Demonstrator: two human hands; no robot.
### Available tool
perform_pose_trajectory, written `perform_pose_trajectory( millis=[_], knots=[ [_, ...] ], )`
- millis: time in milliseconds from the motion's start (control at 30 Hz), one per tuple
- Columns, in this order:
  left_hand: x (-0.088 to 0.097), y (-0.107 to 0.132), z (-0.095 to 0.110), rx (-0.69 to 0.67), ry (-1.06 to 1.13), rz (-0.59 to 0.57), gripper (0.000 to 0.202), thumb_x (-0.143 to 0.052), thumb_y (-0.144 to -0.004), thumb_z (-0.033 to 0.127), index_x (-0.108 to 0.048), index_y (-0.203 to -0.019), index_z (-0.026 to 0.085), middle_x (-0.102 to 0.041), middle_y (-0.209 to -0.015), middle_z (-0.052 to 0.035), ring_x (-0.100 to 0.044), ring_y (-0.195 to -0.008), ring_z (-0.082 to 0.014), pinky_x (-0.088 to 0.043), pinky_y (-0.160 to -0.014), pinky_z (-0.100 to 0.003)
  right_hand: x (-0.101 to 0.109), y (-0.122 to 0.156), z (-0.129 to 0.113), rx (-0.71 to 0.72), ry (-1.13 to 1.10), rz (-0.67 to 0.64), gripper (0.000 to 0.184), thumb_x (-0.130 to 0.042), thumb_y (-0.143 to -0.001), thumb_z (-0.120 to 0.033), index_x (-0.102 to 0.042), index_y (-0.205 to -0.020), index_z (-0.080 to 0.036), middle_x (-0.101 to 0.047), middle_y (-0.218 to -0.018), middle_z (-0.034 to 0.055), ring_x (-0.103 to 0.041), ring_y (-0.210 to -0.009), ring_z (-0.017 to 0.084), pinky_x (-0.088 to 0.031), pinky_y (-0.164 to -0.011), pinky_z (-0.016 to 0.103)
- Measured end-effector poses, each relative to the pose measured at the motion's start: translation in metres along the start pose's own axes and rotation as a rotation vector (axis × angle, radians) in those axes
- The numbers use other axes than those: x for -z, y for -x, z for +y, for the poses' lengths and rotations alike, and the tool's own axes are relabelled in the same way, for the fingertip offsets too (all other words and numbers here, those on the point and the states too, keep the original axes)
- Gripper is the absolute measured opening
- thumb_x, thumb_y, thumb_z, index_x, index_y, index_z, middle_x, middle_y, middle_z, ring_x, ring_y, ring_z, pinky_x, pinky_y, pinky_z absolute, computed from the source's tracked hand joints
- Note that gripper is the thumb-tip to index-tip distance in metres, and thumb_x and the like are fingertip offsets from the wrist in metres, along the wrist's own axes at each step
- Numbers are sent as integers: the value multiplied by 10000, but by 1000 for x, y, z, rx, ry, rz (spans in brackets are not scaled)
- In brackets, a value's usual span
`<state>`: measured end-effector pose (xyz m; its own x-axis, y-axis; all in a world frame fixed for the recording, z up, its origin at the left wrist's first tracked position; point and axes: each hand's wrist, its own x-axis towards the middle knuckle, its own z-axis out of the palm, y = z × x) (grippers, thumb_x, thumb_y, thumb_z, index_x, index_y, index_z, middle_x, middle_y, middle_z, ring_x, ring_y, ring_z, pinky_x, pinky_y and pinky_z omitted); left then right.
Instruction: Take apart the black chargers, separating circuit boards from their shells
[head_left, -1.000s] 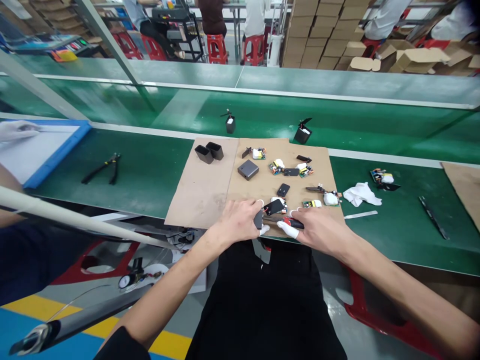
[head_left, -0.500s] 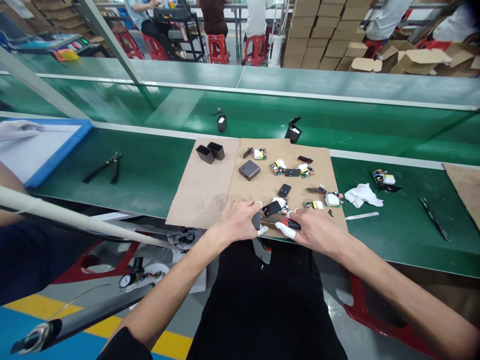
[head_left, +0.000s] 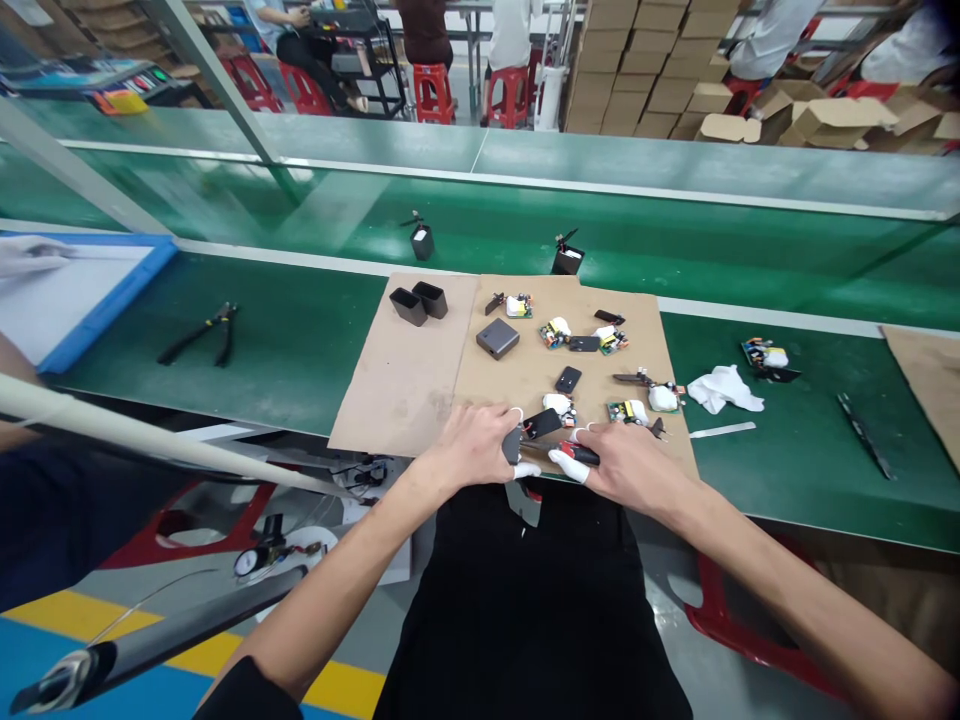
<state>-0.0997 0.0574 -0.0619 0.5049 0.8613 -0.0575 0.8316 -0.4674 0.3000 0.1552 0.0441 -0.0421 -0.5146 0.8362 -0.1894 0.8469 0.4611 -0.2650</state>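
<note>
While a co-worker's white-gloved hand point(head_left: 30, 256) shows over a blue-rimmed white tray point(head_left: 116, 303) at the left, a pair of cutters with black handles point(head_left: 223, 320) lies on the green bench point(head_left: 315, 320). Next comes a brown cardboard sheet point(head_left: 397, 400), probably laid down to protect the work surface; two open-topped black plastic cases point(head_left: 418, 303) stand together on its far left part. At the near edge, the person's left hand point(head_left: 476, 440) pinches a small dark-grey case point(head_left: 512, 446) between thumb and fingers, apparently to steady it against the tool. The case is close in front of the body, its long axis seeming to run near to far; which way its mouth faces cannot be told. From the right, a red-and-black-handled metal tool point(head_left: 581, 453) points left at the case, its long axis nearly crosswise. The right hand point(head_left: 626, 460) has its fingers wrapped around the handle, white covers on thumb and forefinger, likely for grip. Farther right lie a crumpled white cloth point(head_left: 725, 388) and slim black tweezers point(head_left: 866, 437), within easy reach.
</note>
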Motion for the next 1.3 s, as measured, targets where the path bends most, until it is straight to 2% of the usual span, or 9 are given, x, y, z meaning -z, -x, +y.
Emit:
perform_pose_trajectory(
  millis=[133, 300, 500, 733, 1000, 1167, 1300],
  knots=[
    [-3, 0, -2, -12, 2, 2, 484, -760, -790, 646, -662, -1004, 223, -736, -929, -76, -723, -829, -292, -337, -623, -357, -2, 0, 1, 6, 15, -6, 342, -518, -1082, -462, -783, -1024, -253, -795, -865, 76, -724, -756, 247, -282, -628, 333],
    [-7, 0, -3, -13, 6, 15, 460, -767, -790, 613, -666, -1018, 227, -733, -940, -70, -720, -840, -288, -349, -632, -356, -2, -1, 1, -2, 24, -14, 330, -525, -1078, -448, -782, -1032, -246, -799, -860, 80, -722, -745, 245, -284, -625, 332],
    [-11, 0, -2, -2, 3, 25, 411, -745, -815, 590, -671, -990, 226, -734, -927, -76, -720, -830, -292, -360, -652, -358, -2, -1, 0, -4, 61, -12, 326, -539, -1065, -424, -774, -954, -227, -805, -843, 81, -723, -714, 240, -277, -625, 343],
    [-10, 2, -2, -18, 23, 33, 470, -718, -828, 666, -659, -983, 226, -748, -923, -67, -730, -826, -293, -296, -632, -350, -5, -1, 2, -4, 70, -13, 301, -553, -1063, -409, -784, -997, -228, -802, -834, 79, -712, -702, 229, -278, -628, 337],
    [-14, 2, -4, -36, 27, 58, 367, -742, -796, 539, -664, -973, 227, -747, -907, -50, -729, -814, -278, -265, -620, -347, -10, -1, 6, -13, 84, -22, 343, -535, -1072, -473, -791, -1063, -246, -808, -874, 89, -725, -741, 252, -254, -622, 345],
    [-16, 2, -4, -26, 33, 62, 417, -757, -777, 587, -666, -974, 230, -744, -909, -51, -722, -807, -284, -270, -628, -343, -12, 0, 8, 14, 67, -17, 353, -525, -1076, -471, -778, -1012, -235, -804, -884, 96, -720, -749, 249, -245, -626, 349],
    [-18, 2, -5, -4, 38, 36, 432, -792, -742, 563, -675, -992, 231, -740, -905, -54, -716, -810, -286, -279, -631, -333, -13, 0, 8, 10, 70, -21, 335, -530, -1070, -445, -777, -998, -229, -795, -861, 94, -710, -732, 242, -235, -627, 353]
  ],
)
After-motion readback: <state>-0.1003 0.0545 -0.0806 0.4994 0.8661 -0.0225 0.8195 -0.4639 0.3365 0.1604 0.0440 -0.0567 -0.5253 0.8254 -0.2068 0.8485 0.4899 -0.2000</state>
